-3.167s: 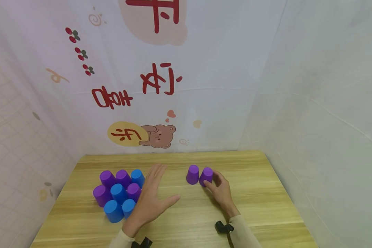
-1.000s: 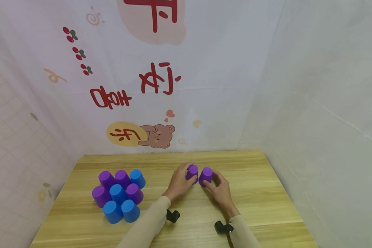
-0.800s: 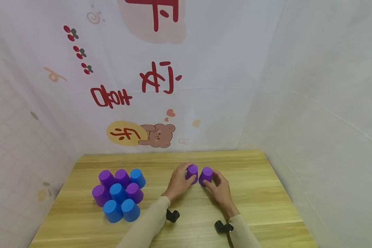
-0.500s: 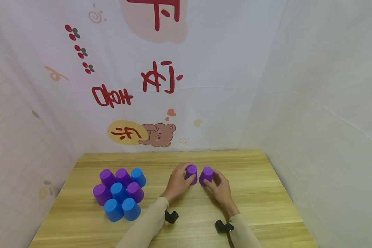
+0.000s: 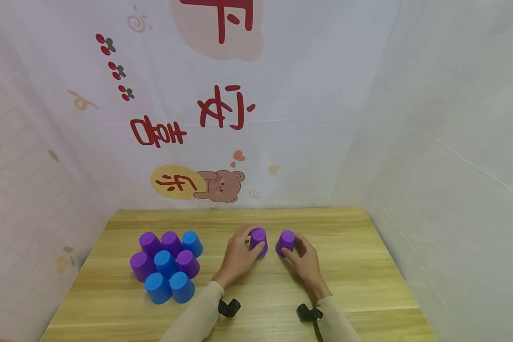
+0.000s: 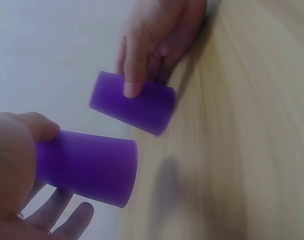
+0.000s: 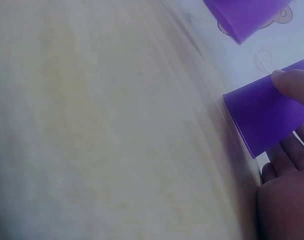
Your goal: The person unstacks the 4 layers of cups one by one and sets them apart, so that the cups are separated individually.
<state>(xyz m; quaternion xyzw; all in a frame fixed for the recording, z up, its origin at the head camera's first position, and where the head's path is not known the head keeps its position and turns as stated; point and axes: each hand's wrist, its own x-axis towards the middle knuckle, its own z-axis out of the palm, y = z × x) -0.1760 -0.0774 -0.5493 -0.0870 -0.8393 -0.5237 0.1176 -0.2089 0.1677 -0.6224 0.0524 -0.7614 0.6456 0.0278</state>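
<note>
My left hand (image 5: 238, 257) grips a purple cup (image 5: 258, 243), turned mouth down, between thumb and fingers. In the left wrist view, a gap and a shadow separate this cup's rim (image 6: 127, 175) from the wooden surface. To its right, my right hand (image 5: 308, 267) holds a second upside-down purple cup (image 5: 285, 243), thumb across its near side. The right wrist view has that cup's rim (image 7: 237, 125) right at the table. A short space lies between the two cups.
On the left of the wooden table (image 5: 346, 280) several upside-down cups stand in a tight cluster, some purple (image 5: 143, 267), some blue (image 5: 157, 289). A printed white cloth (image 5: 299, 156) hangs behind the table's back edge, and pale cloth (image 5: 453, 213) borders the right side.
My left hand has come from beside the cluster to the left purple cup, gripped it, and shifted it leftward, widening the gap. My right hand keeps its hold in the same place.
</note>
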